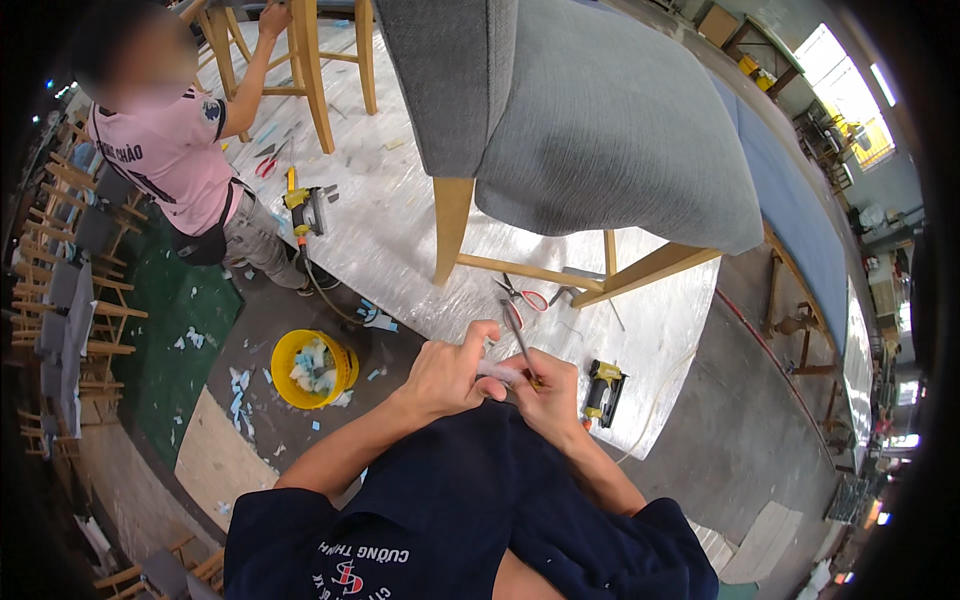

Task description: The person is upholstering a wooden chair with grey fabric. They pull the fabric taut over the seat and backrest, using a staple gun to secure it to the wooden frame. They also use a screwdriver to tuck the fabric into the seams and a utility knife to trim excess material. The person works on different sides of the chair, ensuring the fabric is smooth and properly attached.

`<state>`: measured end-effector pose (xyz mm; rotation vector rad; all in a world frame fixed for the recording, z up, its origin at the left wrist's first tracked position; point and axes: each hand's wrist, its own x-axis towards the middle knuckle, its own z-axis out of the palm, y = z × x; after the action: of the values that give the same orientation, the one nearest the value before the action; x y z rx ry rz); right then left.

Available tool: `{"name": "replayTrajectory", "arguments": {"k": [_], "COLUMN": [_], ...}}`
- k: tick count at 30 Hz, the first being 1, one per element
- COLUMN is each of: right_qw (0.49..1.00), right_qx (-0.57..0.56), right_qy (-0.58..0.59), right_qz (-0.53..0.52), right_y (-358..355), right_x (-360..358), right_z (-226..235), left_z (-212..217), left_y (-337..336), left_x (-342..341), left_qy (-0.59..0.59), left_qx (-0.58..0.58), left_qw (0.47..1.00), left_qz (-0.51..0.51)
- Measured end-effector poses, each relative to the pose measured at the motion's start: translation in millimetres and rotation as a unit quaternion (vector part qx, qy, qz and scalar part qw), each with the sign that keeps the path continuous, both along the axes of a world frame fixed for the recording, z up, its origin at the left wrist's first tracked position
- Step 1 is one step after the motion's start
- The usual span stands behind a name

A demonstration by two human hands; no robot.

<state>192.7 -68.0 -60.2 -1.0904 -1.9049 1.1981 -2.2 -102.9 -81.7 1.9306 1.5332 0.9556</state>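
My left hand (440, 372) and my right hand (548, 392) meet in front of my body at the table's near edge. Between them is a small pale, whitish strip (497, 372), its kind unclear; the left hand's fingers are closed on one end. A slim dark metal tool (520, 340) with a bit of yellow at its base sticks up and slightly left out of my closed right hand. Just beyond lie red-handled scissors (533, 299). A yellow-black staple gun (604, 393) rests right of my right hand. A grey upholstered chair (610, 130) with wooden legs lies ahead.
The chair is on a plastic-covered table (390, 250). Another staple gun (303, 212) and scissors (267, 165) lie at its left. A person in a pink shirt (170, 150) handles another chair. A yellow bucket (345, 372) of scraps stands on the floor; a hose (325, 288) hangs nearby.
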Motion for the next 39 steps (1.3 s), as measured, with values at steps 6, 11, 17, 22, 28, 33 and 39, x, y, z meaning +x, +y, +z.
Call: {"name": "replayTrajectory", "arguments": {"k": [6, 11, 17, 22, 28, 33, 39], "right_qw": [0.996, 0.929, 0.895, 0.887, 0.878, 0.893, 0.906], "right_qx": [0.036, 0.082, 0.144, 0.157, 0.226, 0.18, 0.055], "right_qy": [0.081, 0.324, 0.4, 0.413, 0.414, 0.411, 0.391], "right_qz": [-0.032, -0.159, -0.135, -0.138, -0.083, -0.037, -0.152], "right_y": [13.7, 73.2, 154.5, 207.9, 295.9, 305.4, 344.2], "right_x": [11.2, 69.3, 19.1, -7.4, -49.9, -106.8, -179.1], "right_z": [34.8, 86.2, 108.6, 134.9, 158.7, 114.6, 90.6], "left_z": [25.1, 13.9, 11.3, 18.2, 102.3, 148.8, 167.4], "left_y": [17.7, 56.7, 144.4, 203.0, 270.7, 339.1, 376.8], "left_x": [-2.5, -58.1, -45.5, -57.0, -93.1, -123.2, -136.9], "left_qy": [-0.032, 0.005, 0.144, 0.175, 0.15, 0.132, 0.057], "left_qx": [0.094, 0.122, 0.478, 0.503, 0.439, 0.419, 0.327], "left_qw": [0.995, 0.979, 0.856, 0.824, 0.869, 0.89, 0.935], "left_qz": [-0.011, 0.164, 0.138, 0.192, 0.171, 0.124, 0.128]}}
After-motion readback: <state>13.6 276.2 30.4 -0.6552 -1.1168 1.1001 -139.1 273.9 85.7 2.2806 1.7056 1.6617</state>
